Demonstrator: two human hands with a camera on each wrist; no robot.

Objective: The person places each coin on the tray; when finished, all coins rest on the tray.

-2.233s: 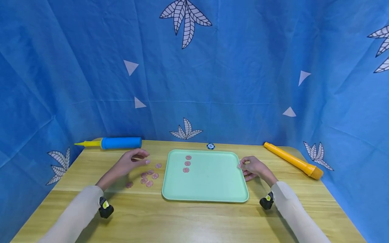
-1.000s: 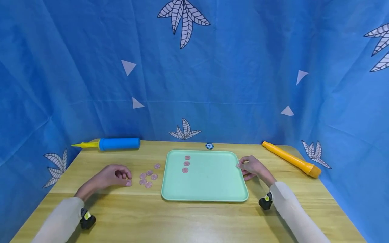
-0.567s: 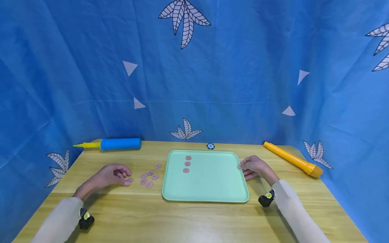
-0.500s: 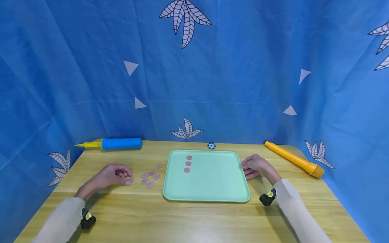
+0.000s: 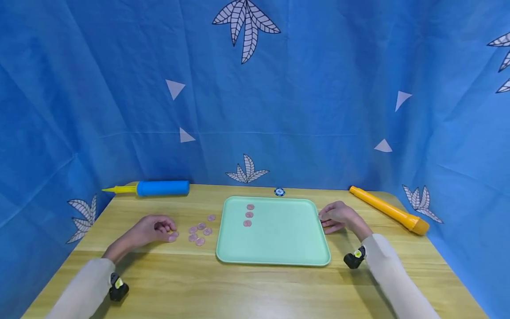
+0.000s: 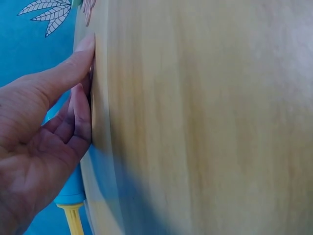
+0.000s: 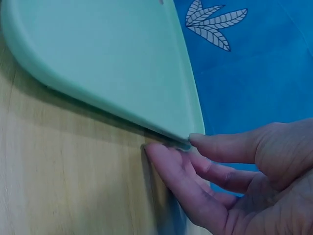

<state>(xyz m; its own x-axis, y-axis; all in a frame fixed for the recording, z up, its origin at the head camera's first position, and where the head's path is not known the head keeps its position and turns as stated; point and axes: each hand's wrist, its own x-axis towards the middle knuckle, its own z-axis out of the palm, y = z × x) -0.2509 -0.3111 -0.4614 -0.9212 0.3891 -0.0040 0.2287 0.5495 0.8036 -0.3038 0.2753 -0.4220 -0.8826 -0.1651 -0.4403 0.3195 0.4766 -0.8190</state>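
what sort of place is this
Probably an indoor recording setup: a wooden table with patterned blue cloth hung behind and beside it, and small black devices worn at both wrists.

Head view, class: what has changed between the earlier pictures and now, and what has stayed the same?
The left hand moved left and toward the person, and is now at the lone coin; whether it pinches it is unclear. The right hand stays at the right edge of the tray. The three tray coins and six grouped coins are unmoved.
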